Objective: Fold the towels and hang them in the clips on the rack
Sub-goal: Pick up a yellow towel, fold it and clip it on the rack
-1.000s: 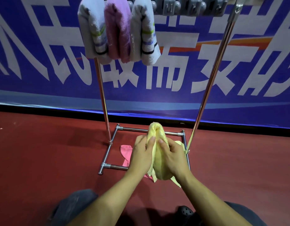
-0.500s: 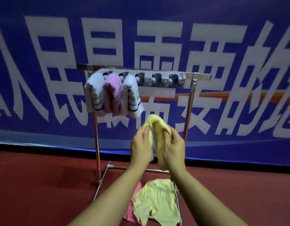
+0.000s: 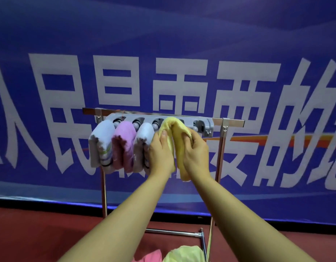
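1. A blue banner (image 3: 182, 35) with large white characters fills the background, with an orange stripe across its right part.
2. Below it runs a red floor (image 3: 31, 233), met by a dark strip at the banner's foot.
3. A metal rack (image 3: 104, 186) stands on the floor in front of the banner: two upright poles, a top bar, and a base bar low on the right.
4. A grey clip strip (image 3: 206, 122) is fixed along the top bar, with round rollers showing in its slots.
5. Three folded towels hang side by side from the strip's left slots, touching one another: a white towel (image 3: 102, 140) with coloured stripes, a purple towel (image 3: 123, 142), and a second white towel (image 3: 144, 137).
6. The yellow towel (image 3: 172, 125) is folded over in a hump, its top pressed against the clip strip just right of the second white towel; its lower end hangs down between the two wrists.
7. The left hand (image 3: 159, 152) grips the yellow towel's left side, thumb up on the cloth; its back touches the second white towel.
8. The right hand (image 3: 197, 152) clasps the yellow towel's right side, fingers curled into the fold.
9. At the bottom edge, a second yellow cloth (image 3: 184, 253) lies crumpled on the floor by the rack's base, with a pink cloth (image 3: 150, 257) just to its left.
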The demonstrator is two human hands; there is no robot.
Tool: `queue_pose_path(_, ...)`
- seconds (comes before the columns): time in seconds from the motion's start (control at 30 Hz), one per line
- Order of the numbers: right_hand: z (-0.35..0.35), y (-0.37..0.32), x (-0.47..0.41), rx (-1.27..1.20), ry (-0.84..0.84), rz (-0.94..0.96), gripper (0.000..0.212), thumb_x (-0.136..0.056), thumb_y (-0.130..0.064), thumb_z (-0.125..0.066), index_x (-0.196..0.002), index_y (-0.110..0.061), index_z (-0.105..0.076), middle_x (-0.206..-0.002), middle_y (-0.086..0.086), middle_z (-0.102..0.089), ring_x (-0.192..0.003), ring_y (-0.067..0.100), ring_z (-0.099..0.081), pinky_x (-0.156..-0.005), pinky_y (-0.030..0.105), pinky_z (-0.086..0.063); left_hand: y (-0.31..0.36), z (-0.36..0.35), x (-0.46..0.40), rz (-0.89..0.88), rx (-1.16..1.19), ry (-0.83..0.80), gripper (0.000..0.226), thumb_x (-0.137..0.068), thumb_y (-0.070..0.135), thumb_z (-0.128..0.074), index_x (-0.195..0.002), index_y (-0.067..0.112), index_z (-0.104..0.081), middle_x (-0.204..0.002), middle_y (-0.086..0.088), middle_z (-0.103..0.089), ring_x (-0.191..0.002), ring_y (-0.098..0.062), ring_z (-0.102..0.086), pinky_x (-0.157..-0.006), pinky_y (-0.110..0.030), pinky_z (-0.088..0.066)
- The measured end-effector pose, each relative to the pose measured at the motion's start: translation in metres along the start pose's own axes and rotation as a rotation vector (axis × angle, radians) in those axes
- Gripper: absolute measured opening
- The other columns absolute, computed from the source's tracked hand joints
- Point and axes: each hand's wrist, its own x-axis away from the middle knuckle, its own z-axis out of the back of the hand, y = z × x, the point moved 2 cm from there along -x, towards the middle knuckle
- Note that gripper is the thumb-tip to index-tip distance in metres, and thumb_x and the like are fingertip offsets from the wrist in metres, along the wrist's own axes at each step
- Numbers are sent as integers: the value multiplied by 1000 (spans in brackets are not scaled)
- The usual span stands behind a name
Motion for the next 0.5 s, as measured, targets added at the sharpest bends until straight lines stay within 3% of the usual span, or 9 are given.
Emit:
queue_pose_path(0.13, -16, 13, -21, 22, -39, 9, 28, -108, -23, -49, -131, -29, -64, -97, -27, -64, -92, -11, -63, -74, 7, -48, -7, 0, -22, -47, -74, 53, 31, -109, 40, -33, -104, 26, -60, -83, 10, -62, -79, -8, -58, -64, -20, -38)
queue_pose_path(0.23, -22, 28, -28, 51, -49, 5, 31, -109, -23, -48, -135, -32, -63, -100, -25, -65, -97, -7, -63, -77, 9, -49, -31, -6, -37, -87, -61, 92, 38, -107, 45, -33, -116, 24, -64, -98, -3, -70, -93, -20, -65, -81, -34, -51)
queue_pose_path(0.33, -28, 47, -24, 99, -80, -2, 32, -108, -21, -47, -133, -32, -64, -94, -25, -66, -89, -8, -64, -72, 16, -50, -63, -17, -42, -69, -114, 75, 40, -93, 59, -25, -94, 34, -56, -96, -5, -67, -95, -28, -64, -85, -48, -55)
queue_pose_path(0.43, -31, 66, -14, 149, -111, -19, 34, -107, -18, -48, -134, -32, -63, -89, -26, -65, -84, -9, -64, -72, 20, -52, -86, -25, -40, 1, -76, 6, 28, -87, 53, -29, -90, 41, -54, -99, 0, -68, -102, -26, -64, -90, -51, -53)
queue_pose_path(0.5, -32, 76, -8, 132, -154, -46, 37, -107, -18, -47, -139, -33, -60, -105, -18, -71, -96, -1, -67, -79, 20, -54, -90, -26, -32, 38, 47, -118, 27, -96, 49, -36, -107, 45, -60, -117, 8, -68, -119, -18, -60, -105, -43, -47)
